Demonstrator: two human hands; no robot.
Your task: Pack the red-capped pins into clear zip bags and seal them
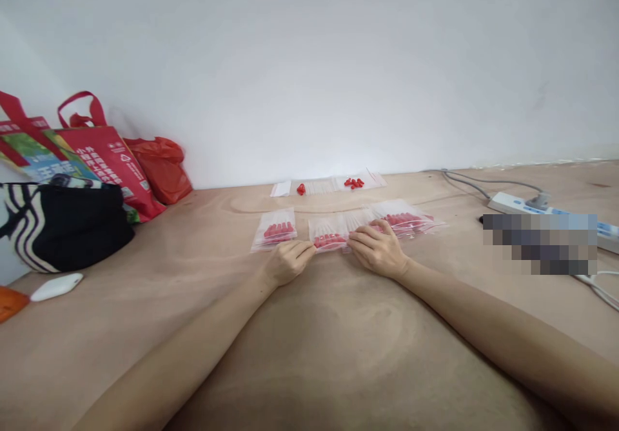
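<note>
A small clear zip bag lies on the table in front of me, with several red pieces showing at its near end. My left hand is closed, pinching the near left corner of this bag. On the opposite corner, my right hand has its fingers bent and closed on the bag's edge. A second zip bag with red pieces lies just left of it. Beyond my right hand, more filled zip bags overlap in a pile, partly hidden by the fingers.
By the wall are thin white sticks, loose red pieces and a white packet. Shopping bags, a black bag and a white case stand left. A power strip with cables lies right, near a blurred-out object.
</note>
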